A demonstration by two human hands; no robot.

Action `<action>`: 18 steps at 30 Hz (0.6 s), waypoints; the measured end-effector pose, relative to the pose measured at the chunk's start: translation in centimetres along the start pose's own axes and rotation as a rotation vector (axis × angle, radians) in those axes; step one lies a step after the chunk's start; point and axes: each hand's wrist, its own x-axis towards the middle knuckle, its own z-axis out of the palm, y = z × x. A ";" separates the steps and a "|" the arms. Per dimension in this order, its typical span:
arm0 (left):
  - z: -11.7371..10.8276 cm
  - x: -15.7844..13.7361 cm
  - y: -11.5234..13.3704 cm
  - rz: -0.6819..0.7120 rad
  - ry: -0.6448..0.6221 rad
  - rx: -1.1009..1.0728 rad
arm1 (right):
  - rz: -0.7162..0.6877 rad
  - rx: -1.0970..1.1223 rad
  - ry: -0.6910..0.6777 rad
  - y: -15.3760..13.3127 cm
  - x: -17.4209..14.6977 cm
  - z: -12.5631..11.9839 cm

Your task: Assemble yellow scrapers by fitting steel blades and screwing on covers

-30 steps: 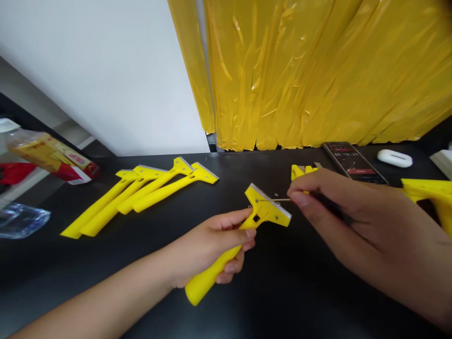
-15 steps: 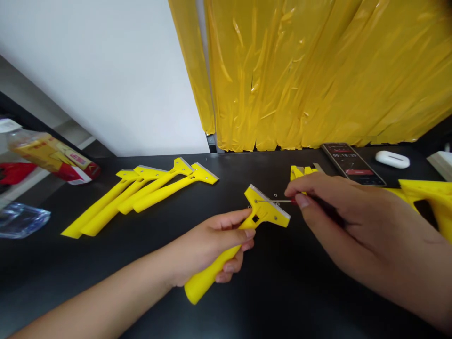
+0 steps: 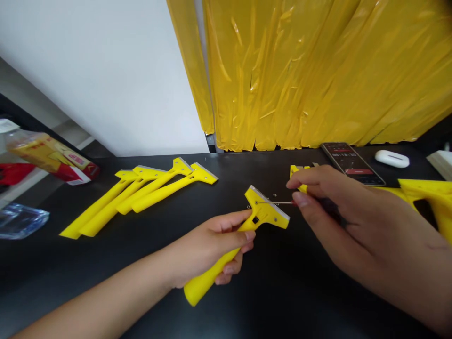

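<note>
Since half a second ago, the right hand's forefinger has lifted slightly from its thumb, while the yellow scraper has hardly shifted. Left hand is clamped around the scraper's handle; the right one holds a thin screwdriver, its other fingers hidden. From the left palm, the scraper's long axis runs forward and rightward, its head just past those fingertips. Nearly square to the view, the screwdriver's shaft reaches leftward from the right thumb to the screw nearer the head's far corner. Dark counter shows between the hands on the near side; its back edge lies beyond both. Four more scrapers rest forward-left of the left hand, a phone just beyond the right.
</note>
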 end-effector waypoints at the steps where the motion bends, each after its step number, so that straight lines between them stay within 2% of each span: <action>1: 0.0 0.0 0.0 0.002 0.006 0.001 | 0.012 0.009 -0.006 0.0 0.0 0.0; 11: -0.1 -0.1 0.0 0.005 -0.007 -0.035 | 0.017 0.031 0.076 0.0 0.0 0.4; 18: -0.3 -0.1 0.0 -0.013 -0.023 -0.051 | 0.063 0.080 0.033 -0.1 0.1 0.2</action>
